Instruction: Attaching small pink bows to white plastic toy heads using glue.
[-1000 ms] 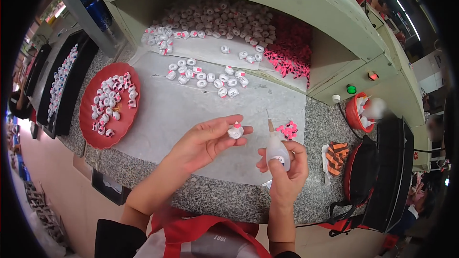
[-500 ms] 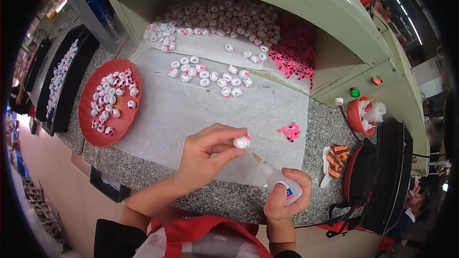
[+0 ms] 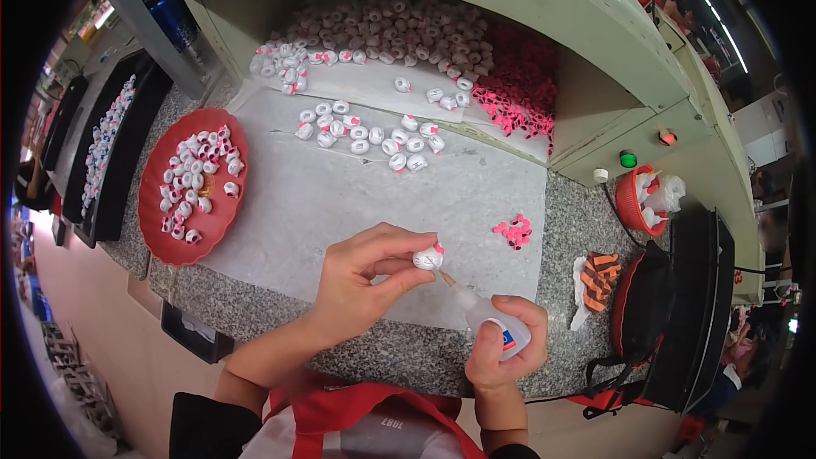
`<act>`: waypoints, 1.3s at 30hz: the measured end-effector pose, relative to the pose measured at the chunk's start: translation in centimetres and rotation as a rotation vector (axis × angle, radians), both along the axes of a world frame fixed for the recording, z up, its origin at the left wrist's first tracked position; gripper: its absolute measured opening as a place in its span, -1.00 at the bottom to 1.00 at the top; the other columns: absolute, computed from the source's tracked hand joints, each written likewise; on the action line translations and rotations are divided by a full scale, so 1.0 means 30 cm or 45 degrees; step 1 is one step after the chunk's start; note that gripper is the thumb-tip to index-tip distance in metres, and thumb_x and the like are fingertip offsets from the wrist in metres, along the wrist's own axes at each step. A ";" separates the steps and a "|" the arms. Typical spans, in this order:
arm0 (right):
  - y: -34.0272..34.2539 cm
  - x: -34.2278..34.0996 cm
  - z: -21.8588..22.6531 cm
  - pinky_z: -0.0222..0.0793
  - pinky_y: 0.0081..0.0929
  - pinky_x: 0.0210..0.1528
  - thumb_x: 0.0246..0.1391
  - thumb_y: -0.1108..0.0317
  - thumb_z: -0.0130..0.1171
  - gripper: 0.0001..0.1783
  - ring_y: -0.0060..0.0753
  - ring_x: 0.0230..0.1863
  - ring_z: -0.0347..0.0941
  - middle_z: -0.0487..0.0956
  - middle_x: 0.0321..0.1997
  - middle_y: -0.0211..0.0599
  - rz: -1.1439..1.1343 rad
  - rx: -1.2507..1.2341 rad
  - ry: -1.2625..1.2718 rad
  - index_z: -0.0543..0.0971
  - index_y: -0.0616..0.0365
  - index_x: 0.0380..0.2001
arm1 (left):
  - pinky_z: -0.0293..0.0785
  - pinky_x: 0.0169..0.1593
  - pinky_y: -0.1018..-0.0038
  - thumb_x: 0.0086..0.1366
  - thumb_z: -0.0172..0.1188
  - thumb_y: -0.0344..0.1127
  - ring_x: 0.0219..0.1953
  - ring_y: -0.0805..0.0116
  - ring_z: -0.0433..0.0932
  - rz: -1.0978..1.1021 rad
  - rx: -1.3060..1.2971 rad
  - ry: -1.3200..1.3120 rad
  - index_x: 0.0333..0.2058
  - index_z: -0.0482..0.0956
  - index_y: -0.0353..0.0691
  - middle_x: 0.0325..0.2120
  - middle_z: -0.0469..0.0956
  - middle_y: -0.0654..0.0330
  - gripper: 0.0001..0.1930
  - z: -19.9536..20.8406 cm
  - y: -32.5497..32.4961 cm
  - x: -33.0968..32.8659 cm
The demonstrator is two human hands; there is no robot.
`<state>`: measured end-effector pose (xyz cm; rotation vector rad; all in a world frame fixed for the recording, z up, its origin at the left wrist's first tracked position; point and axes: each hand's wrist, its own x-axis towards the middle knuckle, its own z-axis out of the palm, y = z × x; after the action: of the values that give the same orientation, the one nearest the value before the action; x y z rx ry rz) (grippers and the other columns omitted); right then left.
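Note:
Between thumb and fingers, my left hand (image 3: 365, 276) pinches a small white rounded piece (image 3: 427, 258) with a pink patch on it. My right hand (image 3: 510, 344) grips a translucent squeeze bottle (image 3: 489, 316) tilted up to the left. The bottle's thin nozzle tip meets or nearly meets the piece's lower right side; contact is too small to tell. A little pile of pink bits (image 3: 513, 231) lies on the white sheet (image 3: 340, 195) to the right. Farther back on the sheet sit several similar white pieces (image 3: 374, 134).
At the left stands a red scalloped dish (image 3: 153, 204) with more pieces. A green-grey cabinet (image 3: 586, 132) spans the back, heaped with white pieces (image 3: 399, 25) and pink bits (image 3: 523, 76). To the right are a red basket (image 3: 629, 201), a striped cloth (image 3: 600, 279) and a black bag (image 3: 642, 306).
The bottle and my right hand have shifted slightly left and up. The white piece has turned a little in my left fingers and sits slightly lower. The whole view has drifted slightly.

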<state>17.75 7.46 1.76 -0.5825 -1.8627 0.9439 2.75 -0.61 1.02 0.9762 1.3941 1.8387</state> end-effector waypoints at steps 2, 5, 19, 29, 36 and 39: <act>0.009 -0.003 -0.002 0.38 -0.57 -0.51 -0.24 0.42 0.11 -0.73 -0.38 -0.55 0.47 0.51 -0.51 -0.19 0.035 0.093 0.025 0.42 0.30 -0.37 | 0.51 -0.17 0.49 -0.03 0.09 -0.73 -0.21 0.28 0.48 -0.006 -0.006 0.012 -0.19 0.43 -0.42 -0.25 0.41 0.00 -0.65 -0.001 -0.002 0.000; 0.015 -0.003 0.002 0.36 -0.58 -0.56 -0.25 0.44 0.11 -0.72 -0.37 -0.61 0.45 0.50 -0.56 -0.19 0.067 0.154 0.012 0.41 0.30 -0.37 | 0.52 -0.18 0.48 -0.03 0.09 -0.74 -0.21 0.28 0.48 0.000 -0.003 0.042 -0.20 0.43 -0.42 -0.25 0.41 0.00 -0.65 0.000 -0.001 -0.003; 0.026 0.009 0.013 0.35 -0.58 -0.59 -0.23 0.45 0.11 -0.74 -0.39 -0.64 0.44 0.50 -0.57 -0.17 0.072 0.135 -0.015 0.41 0.32 -0.38 | 0.49 -0.14 0.56 0.00 0.09 -0.69 -0.20 0.38 0.46 -0.020 -0.039 -0.097 -0.19 0.46 -0.36 -0.24 0.43 0.07 -0.67 -0.002 0.003 -0.003; 0.026 -0.002 0.014 0.34 -0.57 -0.59 -0.23 0.43 0.12 -0.73 -0.38 -0.63 0.44 0.50 -0.55 -0.19 0.092 0.211 -0.011 0.41 0.32 -0.38 | 0.48 -0.13 0.56 0.02 0.08 -0.68 -0.18 0.37 0.46 -0.077 -0.055 -0.166 -0.19 0.45 -0.38 -0.22 0.42 0.07 -0.68 0.001 0.002 0.002; 0.023 0.009 0.022 0.35 -0.55 -0.61 -0.25 0.48 0.09 -0.74 -0.37 -0.66 0.43 0.50 -0.56 -0.19 0.116 0.169 0.002 0.39 0.32 -0.38 | 0.46 -0.12 0.47 -0.02 0.10 -0.70 -0.18 0.27 0.48 -0.075 -0.099 -0.358 -0.18 0.40 -0.45 -0.21 0.45 -0.04 -0.65 0.008 0.003 -0.006; 0.028 0.007 0.018 0.35 -0.55 -0.61 -0.26 0.49 0.08 -0.74 -0.37 -0.66 0.43 0.50 -0.56 -0.19 0.090 0.157 0.010 0.39 0.32 -0.39 | 0.46 -0.13 0.47 -0.04 0.12 -0.69 -0.18 0.27 0.49 -0.078 -0.164 -0.425 -0.18 0.40 -0.43 -0.23 0.47 -0.04 -0.64 0.008 0.004 -0.013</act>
<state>17.95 8.30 2.29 -0.4403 -1.9301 0.8688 2.34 -0.50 1.28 0.6070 1.2450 1.7475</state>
